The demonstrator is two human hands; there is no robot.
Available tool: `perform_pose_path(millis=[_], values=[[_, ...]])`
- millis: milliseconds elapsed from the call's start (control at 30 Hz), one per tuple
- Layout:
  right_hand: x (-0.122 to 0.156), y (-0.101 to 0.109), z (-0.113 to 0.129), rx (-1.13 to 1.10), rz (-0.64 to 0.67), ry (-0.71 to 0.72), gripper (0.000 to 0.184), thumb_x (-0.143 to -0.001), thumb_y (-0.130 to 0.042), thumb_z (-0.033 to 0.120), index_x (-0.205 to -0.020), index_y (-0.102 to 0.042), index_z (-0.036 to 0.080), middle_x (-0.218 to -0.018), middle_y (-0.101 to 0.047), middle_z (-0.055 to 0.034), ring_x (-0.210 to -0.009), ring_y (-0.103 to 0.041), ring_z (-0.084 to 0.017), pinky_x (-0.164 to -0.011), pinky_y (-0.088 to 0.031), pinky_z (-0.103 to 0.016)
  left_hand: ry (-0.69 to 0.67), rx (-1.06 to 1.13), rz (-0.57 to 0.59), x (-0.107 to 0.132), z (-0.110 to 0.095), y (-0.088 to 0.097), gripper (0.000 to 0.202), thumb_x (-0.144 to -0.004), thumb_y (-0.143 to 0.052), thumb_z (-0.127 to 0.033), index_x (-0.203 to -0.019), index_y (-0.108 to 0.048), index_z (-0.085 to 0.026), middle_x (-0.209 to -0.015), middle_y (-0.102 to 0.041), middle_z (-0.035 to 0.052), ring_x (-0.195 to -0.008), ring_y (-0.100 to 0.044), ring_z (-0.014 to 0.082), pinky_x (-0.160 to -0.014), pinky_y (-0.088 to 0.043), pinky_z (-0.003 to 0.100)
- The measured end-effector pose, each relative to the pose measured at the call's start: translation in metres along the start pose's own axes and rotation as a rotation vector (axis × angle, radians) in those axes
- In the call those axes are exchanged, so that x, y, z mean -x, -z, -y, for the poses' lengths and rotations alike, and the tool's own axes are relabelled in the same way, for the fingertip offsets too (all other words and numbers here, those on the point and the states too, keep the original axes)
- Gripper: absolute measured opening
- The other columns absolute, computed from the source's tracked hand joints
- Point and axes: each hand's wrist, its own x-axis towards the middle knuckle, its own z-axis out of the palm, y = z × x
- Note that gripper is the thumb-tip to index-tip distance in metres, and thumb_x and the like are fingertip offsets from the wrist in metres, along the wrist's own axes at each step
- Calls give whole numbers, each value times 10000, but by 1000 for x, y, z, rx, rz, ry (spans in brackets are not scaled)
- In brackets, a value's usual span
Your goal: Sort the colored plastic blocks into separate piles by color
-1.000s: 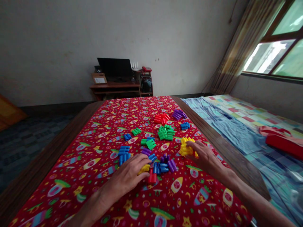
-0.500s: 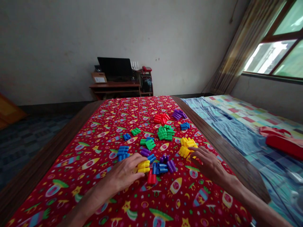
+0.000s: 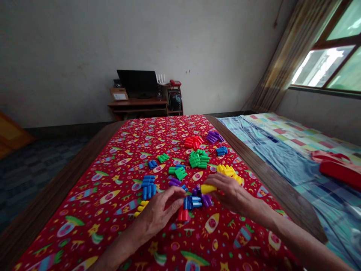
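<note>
My right hand (image 3: 228,190) pinches a yellow plastic toy block (image 3: 208,189) above small purple blocks (image 3: 207,200). Its fingers partly cover that block. My left hand (image 3: 161,207) has thumb and forefinger apart, with nothing visible between them. Its fingertips are close to blue blocks (image 3: 193,202) and a red block (image 3: 183,215); contact cannot be made out. Beyond the left wrist lie yellow blocks (image 3: 142,206), partly hidden by the hand. A pile of yellow blocks (image 3: 226,170) lies just past my right hand.
Green blocks (image 3: 199,159), red blocks (image 3: 194,142) and purple blocks (image 3: 214,137) lie farther back. More blue blocks (image 3: 148,186) sit to the left. A red patterned cloth (image 3: 113,226) covers the wooden table (image 3: 261,169). A bed (image 3: 293,150) stands at right.
My right hand has moved left from the yellow pile, bringing a yellow block. The yellow blocks my left hand held now lie to its left, released, and that hand reaches toward the blue blocks.
</note>
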Motion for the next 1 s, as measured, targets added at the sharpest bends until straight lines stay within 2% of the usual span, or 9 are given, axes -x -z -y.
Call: perform_pose_path(millis=[100,267,400,467,633,733,800,900,1000], values=[[25,25,-27,101,-62,-220,293,-950,-497,304,-1204,-601,203,-1088,-676,-120,-960,-647,-212,-833,-519,-347,-129,-224,-65,-4,0,15,231,-952,-452,-327,-979,-656,-221,-934,-734,26,-864,-703,164,-767,-560,244],[51,33,-57,145,108,-458,291,-915,-543,415,-981,-697,177,-797,-722,-62,-629,-649,-157,-569,-474,-247,-217,-364,-64,-5,5,31,247,-947,-443,-299,-977,-676,-220,-961,-737,25,-892,-703,155,-799,-554,227],[59,30,-61,234,-95,-415,318,-923,-514,448,-1030,-666,190,-926,-729,-96,-773,-677,-196,-686,-508,-299,-203,-460,-92,3,18,43,252,-942,-464,-332,-1011,-684,-230,-1015,-742,33,-937,-705,163,-855,-545,229],[62,33,-56,235,-127,-407,284,-934,-500,429,-992,-656,199,-910,-719,-91,-762,-663,-186,-673,-501,-289,-197,-501,-123,14,28,50,264,-943,-466,-353,-1028,-687,-235,-1025,-743,35,-951,-707,169,-863,-545,228],[79,31,-37,238,109,-379,277,-964,-452,358,-822,-629,201,-707,-661,-44,-552,-563,-124,-503,-409,-240,-176,-582,-148,50,57,63,309,-890,-556,-461,-1083,-689,-261,-1073,-738,42,-960,-710,204,-859,-565,255],[95,15,-36,311,151,-315,233,-951,-487,352,-1055,-643,213,-871,-700,-73,-673,-636,-159,-576,-464,-262,-188,-620,-116,64,70,62,347,-840,-620,-425,-1158,-667,-295,-1136,-721,43,-1036,-681,231,-892,-562,303],[103,4,-40,385,135,-291,309,-938,-508,322,-1223,-590,235,-991,-705,-94,-786,-668,-193,-641,-495,-288,-186,-633,-89,67,74,59,355,-842,-606,-335,-1192,-652,-300,-1160,-710,47,-1077,-660,234,-911,-556,324],[105,-4,-44,466,166,-247,334,-914,-532,291,-1233,-590,210,-971,-716,-105,-772,-678,-210,-620,-495,-300,-170,-620,-92,63,74,55,379,-849,-563,-247,-1220,-634,-280,-1162,-704,54,-1075,-659,219,-905,-557,312],[99,2,-42,481,170,-173,321,-914,-528,319,-1174,-619,155,-850,-719,-103,-679,-664,-198,-577,-476,-298,-159,-606,-84,59,67,54,373,-844,-575,-257,-1212,-634,-279,-1133,-713,47,-1034,-675,214,-878,-567,297]])
